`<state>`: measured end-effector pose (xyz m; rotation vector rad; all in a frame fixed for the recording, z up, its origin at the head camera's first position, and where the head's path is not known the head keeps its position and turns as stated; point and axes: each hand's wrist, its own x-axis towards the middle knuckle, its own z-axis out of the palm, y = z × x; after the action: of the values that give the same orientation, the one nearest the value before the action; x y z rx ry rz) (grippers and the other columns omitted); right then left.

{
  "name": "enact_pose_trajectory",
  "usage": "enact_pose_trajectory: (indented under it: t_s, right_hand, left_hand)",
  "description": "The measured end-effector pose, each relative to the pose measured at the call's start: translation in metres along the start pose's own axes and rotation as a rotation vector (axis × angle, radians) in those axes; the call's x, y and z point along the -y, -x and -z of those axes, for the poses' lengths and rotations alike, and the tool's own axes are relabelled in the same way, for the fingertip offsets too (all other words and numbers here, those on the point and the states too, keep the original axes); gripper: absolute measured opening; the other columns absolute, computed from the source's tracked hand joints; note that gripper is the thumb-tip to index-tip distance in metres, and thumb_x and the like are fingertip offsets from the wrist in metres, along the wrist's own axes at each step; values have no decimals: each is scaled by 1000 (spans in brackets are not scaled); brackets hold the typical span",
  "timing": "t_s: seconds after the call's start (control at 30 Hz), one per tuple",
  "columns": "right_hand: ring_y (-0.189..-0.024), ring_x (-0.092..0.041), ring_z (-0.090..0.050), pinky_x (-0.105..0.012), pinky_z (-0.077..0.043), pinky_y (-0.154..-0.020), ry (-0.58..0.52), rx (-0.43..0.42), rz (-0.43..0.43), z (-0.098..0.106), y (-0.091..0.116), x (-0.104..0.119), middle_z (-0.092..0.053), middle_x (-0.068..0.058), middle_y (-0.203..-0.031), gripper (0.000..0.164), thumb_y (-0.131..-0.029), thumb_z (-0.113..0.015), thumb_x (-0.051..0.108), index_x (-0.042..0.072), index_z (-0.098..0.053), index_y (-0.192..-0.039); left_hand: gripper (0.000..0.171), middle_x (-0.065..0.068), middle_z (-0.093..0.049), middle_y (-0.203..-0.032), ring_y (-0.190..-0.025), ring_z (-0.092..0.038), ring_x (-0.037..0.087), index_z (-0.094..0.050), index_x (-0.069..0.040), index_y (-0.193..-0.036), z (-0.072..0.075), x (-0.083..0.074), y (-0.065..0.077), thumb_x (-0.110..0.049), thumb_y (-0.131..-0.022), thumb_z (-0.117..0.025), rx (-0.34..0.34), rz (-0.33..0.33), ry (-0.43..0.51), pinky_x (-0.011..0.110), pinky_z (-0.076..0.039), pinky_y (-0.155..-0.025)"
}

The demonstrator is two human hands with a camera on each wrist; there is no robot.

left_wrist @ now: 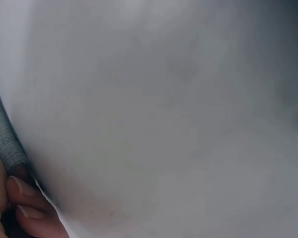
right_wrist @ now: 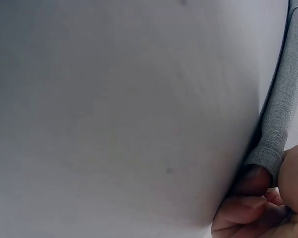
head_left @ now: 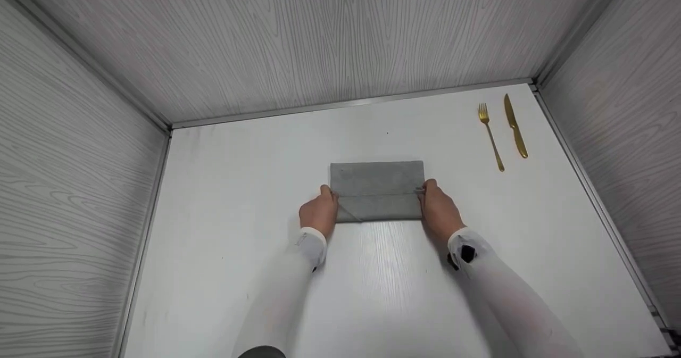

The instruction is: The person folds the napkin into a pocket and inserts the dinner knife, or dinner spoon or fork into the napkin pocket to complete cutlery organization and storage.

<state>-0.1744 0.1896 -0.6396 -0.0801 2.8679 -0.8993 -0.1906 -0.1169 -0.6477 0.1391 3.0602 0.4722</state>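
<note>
A grey cloth (head_left: pixel 379 180), folded into a flat rectangle, lies in the middle of the white table. Across it runs a fold edge, and a slanting crease marks its near left corner. My left hand (head_left: pixel 320 209) pinches the cloth's left side, thumb on top. On the opposite side my right hand (head_left: pixel 440 209) pinches the right edge, where the fabric bunches slightly at the thumb. In the right wrist view the cloth (right_wrist: pixel 278 114) runs between thumb and curled fingers. The left wrist view shows only a strip of cloth (left_wrist: pixel 1 131) beside the fingertips (left_wrist: pixel 27 188).
A gold fork (head_left: pixel 490 136) and a gold knife (head_left: pixel 515 126) lie side by side at the table's far right. Wood-grain panels (head_left: pixel 319 39) wall in the back and both sides of the white table (head_left: pixel 229 204).
</note>
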Motion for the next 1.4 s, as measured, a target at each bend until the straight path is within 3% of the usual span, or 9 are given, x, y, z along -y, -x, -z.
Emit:
enact_pose_trajectory:
  t_s: [0.2,0.4,0.53,0.67,0.87,0.97,1.07,1.3,1.4]
  right_hand:
    - [-90,-34,-65,-45,-55,-74,90,-72,52,2,-1,5,-54,-21,-116,25,-106,-55,13,2,-47,-127]
    - [-96,-36,-53,-46,-49,-76,324,-197,250,2,-7,9,-55,-19,-108,9,-99,-63,0,0,-61,-108]
    - [-91,-35,-53,-45,-49,-76,385,-137,341,2,-8,11,-57,-18,-101,6,-99,-59,-5,-2,-63,-100]
    - [-89,-33,-55,-43,-50,-76,380,-92,338,5,-4,12,-58,-16,-99,6,-100,-60,-1,-1,-66,-99]
    - [-90,-32,-56,-44,-51,-74,394,-73,326,4,3,14,-58,-15,-102,16,-104,-58,11,-1,-67,-103]
    - [-93,-32,-55,-45,-51,-77,377,-61,314,3,4,15,-57,-15,-106,18,-104,-57,13,-2,-66,-108]
    - [-95,-31,-55,-45,-51,-79,366,-44,301,5,5,17,-57,-14,-108,20,-105,-57,15,-1,-67,-110]
    - [-91,-35,-56,-49,-50,-74,417,-78,337,7,16,28,-58,-16,-103,26,-102,-65,25,-1,-68,-100]
    - [-109,-41,-57,-53,-51,-87,458,-101,380,2,26,36,-59,-20,-117,35,-101,-65,33,-1,-68,-109]
  left_hand:
    - [20,-2,-55,-68,-54,-54,14,-54,-9,-100,1,0,-3,-28,-107,-54,-71,-26,-46,30,-42,-45]
    - [12,8,-60,-85,-75,-62,24,-59,-6,-93,1,0,-8,-13,-101,-65,-174,-237,-247,36,-52,-61]
    - [10,7,-66,-83,-82,-66,26,-60,-8,-91,3,1,-9,-10,-101,-64,-118,-300,-247,41,-54,-91]
    - [20,4,-72,-89,-95,-68,26,-67,-11,-96,10,-2,-7,-24,-106,-56,-50,-300,-208,49,-30,-120]
    - [38,6,-66,-124,-125,-56,26,-65,-10,-129,22,-7,18,-33,-109,-43,-16,-414,-263,44,-16,-125]
    - [56,9,-42,-158,-149,-32,26,-41,-10,-157,22,-4,33,-40,-110,-35,61,-543,-286,40,-8,-126]
    - [69,7,-14,-171,-157,-8,24,-19,-12,-165,16,1,40,-53,-109,-24,171,-627,-310,38,-1,-126]
    - [85,9,-5,-171,-157,0,24,-8,-11,-165,-1,6,36,-69,-103,-13,233,-614,-339,39,1,-126]
    - [86,11,-5,-171,-157,0,26,-9,-11,-165,-5,5,34,-70,-103,-15,234,-607,-319,40,1,-126]
